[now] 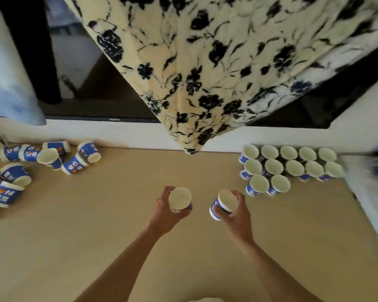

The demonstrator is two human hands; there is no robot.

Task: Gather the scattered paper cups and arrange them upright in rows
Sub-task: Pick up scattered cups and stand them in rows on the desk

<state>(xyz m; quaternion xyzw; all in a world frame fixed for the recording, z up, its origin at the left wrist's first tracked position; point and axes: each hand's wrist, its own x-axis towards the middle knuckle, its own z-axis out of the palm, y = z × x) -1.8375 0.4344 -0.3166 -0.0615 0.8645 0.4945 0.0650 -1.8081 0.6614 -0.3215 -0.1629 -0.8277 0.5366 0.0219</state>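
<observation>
Paper cups [180,198], 1 gripped in the left hand [164,211] and 1 in the right hand [238,212], are at the middle of the tabletop [118,225], so carrying seems in hand, and next both need setting upright beside the 2-cup front row [268,185] at the far right corner.

On the tabletop [118,236], upright cups [273,166] stand in rows at two o'clock, tipped cups [74,165] lie at ten o'clock, a curtain [205,73] hangs behind at twelve, with two held cups [180,198] at centre.
</observation>
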